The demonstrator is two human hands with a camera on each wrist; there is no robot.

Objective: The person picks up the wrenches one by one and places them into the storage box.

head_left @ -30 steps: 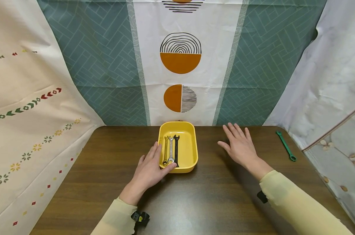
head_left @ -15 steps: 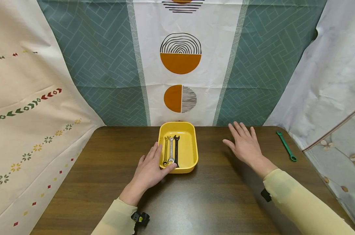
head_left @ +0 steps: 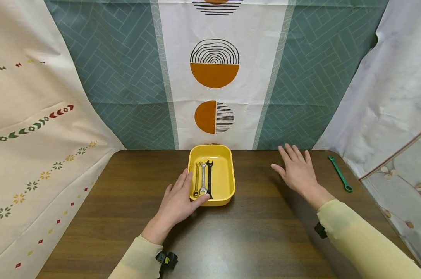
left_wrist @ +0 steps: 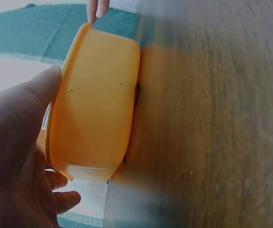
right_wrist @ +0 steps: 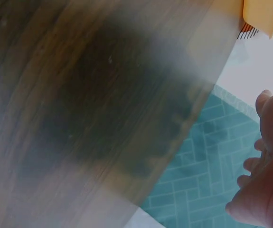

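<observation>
A yellow tray [head_left: 223,176] sits at the back middle of the table, with a gold wrench [head_left: 196,179], a silver wrench [head_left: 203,179] and a black wrench [head_left: 210,180] side by side along its left half. My left hand [head_left: 175,203] rests at the tray's near left corner, fingers extended along the left side and thumb over the front rim; the left wrist view shows the thumb on the rim [left_wrist: 55,123]. My right hand [head_left: 296,173] hovers above the table with fingers spread, holding nothing. A green wrench [head_left: 340,174] lies to its right.
The brown wooden table [head_left: 238,240] has its back edge against a hanging patterned cloth [head_left: 217,77]. Other cloths hang on the left [head_left: 32,135] and right [head_left: 398,116]. The green wrench lies close to the table's right edge.
My right hand has moved to the right, away from the tray and closer to the green wrench. The left hand, the tray and the wrenches have stayed in place.
</observation>
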